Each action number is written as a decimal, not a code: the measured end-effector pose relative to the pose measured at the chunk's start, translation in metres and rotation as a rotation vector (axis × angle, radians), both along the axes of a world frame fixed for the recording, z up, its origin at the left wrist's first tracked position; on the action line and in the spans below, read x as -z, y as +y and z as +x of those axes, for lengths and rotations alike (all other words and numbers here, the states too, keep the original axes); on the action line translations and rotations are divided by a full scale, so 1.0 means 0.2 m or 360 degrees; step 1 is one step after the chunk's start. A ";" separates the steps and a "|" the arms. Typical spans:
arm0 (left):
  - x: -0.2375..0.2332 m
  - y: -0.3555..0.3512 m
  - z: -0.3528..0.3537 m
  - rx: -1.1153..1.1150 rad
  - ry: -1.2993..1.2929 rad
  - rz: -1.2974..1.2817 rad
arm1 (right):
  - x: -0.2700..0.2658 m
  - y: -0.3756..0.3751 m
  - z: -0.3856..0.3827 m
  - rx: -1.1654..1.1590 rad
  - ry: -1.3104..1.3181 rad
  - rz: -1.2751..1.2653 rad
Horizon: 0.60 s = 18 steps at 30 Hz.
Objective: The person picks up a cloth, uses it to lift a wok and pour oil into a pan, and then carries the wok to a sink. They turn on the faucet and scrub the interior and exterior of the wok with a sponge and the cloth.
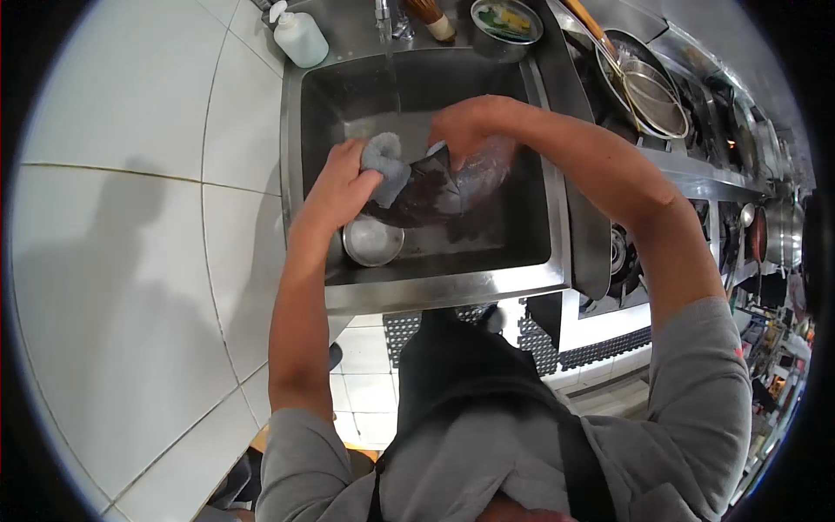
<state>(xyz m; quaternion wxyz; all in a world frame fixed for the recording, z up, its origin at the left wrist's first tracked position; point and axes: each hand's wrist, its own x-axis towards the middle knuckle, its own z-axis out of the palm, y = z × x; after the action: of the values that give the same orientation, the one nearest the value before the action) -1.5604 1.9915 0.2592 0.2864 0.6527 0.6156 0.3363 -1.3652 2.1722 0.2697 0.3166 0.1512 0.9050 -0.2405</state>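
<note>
Over the sink [535, 217], my left hand [339, 184] is closed around a bunched grey cloth [387, 165]. My right hand [465, 130] grips a dark, wet, rounded thing [435, 204] with a shiny side and a pointed black edge; I cannot tell its kind. The cloth overlaps the left end of this thing in the view. On the sink floor, just below my left hand, sits a small round metal bowl [372, 242]. Water runs from the faucet [383, 13] into the basin behind both hands.
A white pump bottle [302, 39] stands at the back left corner. Behind the basin are a wooden-handled brush [432, 19] and a metal container [506, 22] with green and yellow contents. To the right, a strainer [654, 100] rests in a pan by the stove burners [619, 252].
</note>
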 end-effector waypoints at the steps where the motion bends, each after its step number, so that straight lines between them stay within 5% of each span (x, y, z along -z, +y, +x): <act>1: 0.02 -0.01 0.01 -0.0012 0.0021 0.0097 | -0.02 0.02 -0.01 -0.0047 -0.0021 0.0035; 6: 0.13 -0.06 -0.11 -0.0700 -0.0673 0.0081 | -0.13 0.06 -0.05 -0.0321 -0.0098 0.0049; 9: 0.20 -0.05 -0.20 -0.0696 -0.1187 -0.0126 | -0.08 0.10 -0.06 -0.0374 -0.0246 0.0044; 11: 0.47 -0.07 -0.24 -0.0371 -0.0405 0.0016 | -0.07 0.12 -0.08 -0.0396 -0.0266 0.0031; 13: 0.28 -0.03 0.03 -0.0124 -0.0890 -0.0278 | -0.09 0.11 -0.06 -0.0396 -0.0160 0.0006; 18: 0.40 -0.09 0.25 -0.0151 -0.0784 -0.0287 | -0.01 0.11 -0.10 -0.0459 -0.0443 0.0093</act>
<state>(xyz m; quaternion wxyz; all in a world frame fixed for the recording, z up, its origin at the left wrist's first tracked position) -1.5108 1.9728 0.1801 0.4684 0.4935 0.5847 0.4418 -1.3843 2.1950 0.2727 0.4652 0.0608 0.8714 -0.1432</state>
